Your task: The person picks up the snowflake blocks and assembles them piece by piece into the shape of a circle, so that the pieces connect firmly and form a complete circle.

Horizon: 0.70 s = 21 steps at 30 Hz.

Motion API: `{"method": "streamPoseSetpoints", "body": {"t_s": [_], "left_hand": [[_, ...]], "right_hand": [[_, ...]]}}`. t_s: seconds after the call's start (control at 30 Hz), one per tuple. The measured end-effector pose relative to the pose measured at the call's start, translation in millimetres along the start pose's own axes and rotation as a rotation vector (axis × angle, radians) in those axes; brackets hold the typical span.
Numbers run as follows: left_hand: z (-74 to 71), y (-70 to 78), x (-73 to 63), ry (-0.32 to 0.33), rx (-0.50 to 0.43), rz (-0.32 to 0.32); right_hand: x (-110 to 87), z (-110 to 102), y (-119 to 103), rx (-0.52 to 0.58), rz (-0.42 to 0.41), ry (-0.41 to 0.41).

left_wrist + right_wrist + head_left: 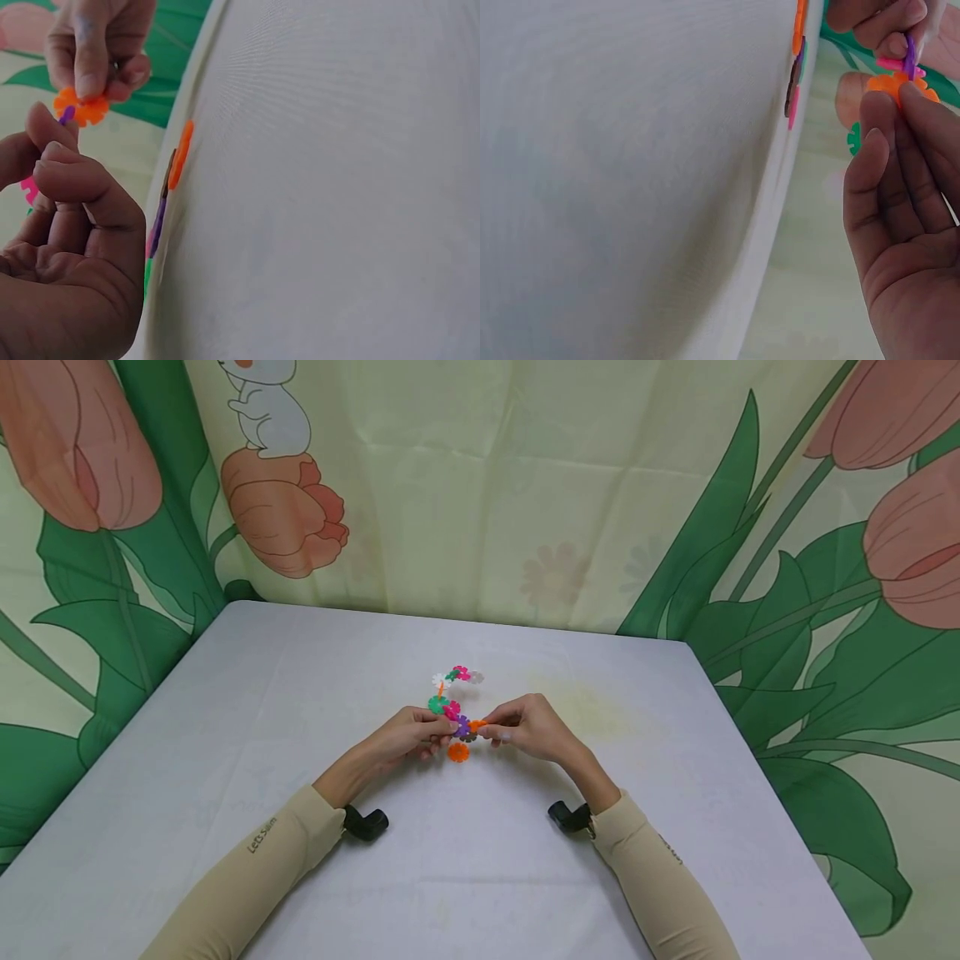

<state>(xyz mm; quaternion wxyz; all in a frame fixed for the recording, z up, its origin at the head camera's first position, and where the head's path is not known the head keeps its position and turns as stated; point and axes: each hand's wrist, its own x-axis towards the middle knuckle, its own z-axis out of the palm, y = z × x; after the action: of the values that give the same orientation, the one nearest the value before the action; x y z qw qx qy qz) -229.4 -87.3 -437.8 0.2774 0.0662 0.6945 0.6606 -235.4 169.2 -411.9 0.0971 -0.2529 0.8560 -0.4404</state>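
Over the middle of the table, my left hand (405, 737) pinches a purple notched plastic disc (463, 726), a snowflake-style building piece. My right hand (534, 728) pinches an orange notched disc (889, 84) between thumb and fingers. The edges of these two discs meet, the purple one standing crosswise to the orange in the right wrist view. From the purple disc a curved chain runs up and away: a pink disc (452, 710), a green disc (438, 704), a thin orange one, a white disc (439, 680), then green, pink and a greyish disc (477, 677).
Below the hands, a loose orange disc (458, 752) lies on the white-covered table (480, 877). Beside it are a brown disc (791, 86) and purple, pink and green ones, largely hidden by the hands in the head view. A tulip-printed curtain (465, 485) hangs behind the table.
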Motion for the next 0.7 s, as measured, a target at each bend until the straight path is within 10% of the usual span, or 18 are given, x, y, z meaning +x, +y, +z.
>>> {"method": "streamPoseSetpoints", "body": {"t_s": [0.7], "left_hand": [[0.9, -3.2, -0.5, -0.004, -0.002, -0.022]], "right_hand": [[2.8, 3.5, 1.2, -0.053, -0.041, -0.022]]}}
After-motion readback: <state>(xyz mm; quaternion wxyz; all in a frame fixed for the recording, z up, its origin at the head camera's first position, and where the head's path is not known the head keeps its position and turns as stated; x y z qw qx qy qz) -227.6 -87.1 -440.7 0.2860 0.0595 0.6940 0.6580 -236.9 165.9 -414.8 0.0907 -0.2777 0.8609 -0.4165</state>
